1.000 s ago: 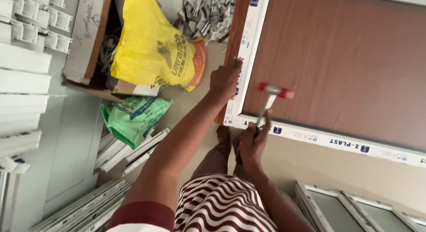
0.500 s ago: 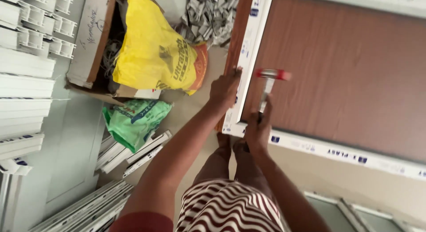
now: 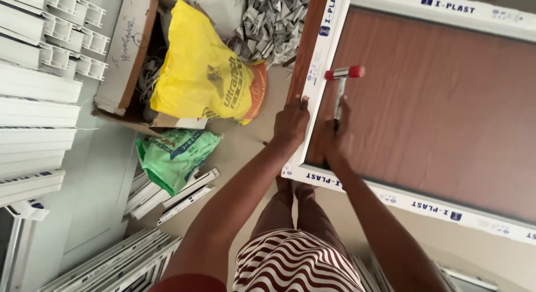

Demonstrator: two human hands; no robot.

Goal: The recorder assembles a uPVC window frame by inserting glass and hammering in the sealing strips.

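A brown panel (image 3: 435, 102) sits in a white plastic frame (image 3: 326, 51) in front of me. My left hand (image 3: 290, 121) grips the frame's left edge, fingers curled over it. My right hand (image 3: 336, 133) holds the handle of a small mallet (image 3: 341, 79) with a red and white head, raised over the panel near the frame's left rail. My legs and a striped garment show below.
A yellow sack (image 3: 206, 74) and a green bag (image 3: 173, 152) lie on the floor at left beside an open cardboard box (image 3: 125, 51). White plastic profiles (image 3: 39, 85) are stacked far left. Profile offcuts (image 3: 268, 18) are piled at top. More frames (image 3: 111, 264) lie bottom left.
Both hands have moved up along the frame's left rail. The mallet head has risen and sits higher over the panel than before.
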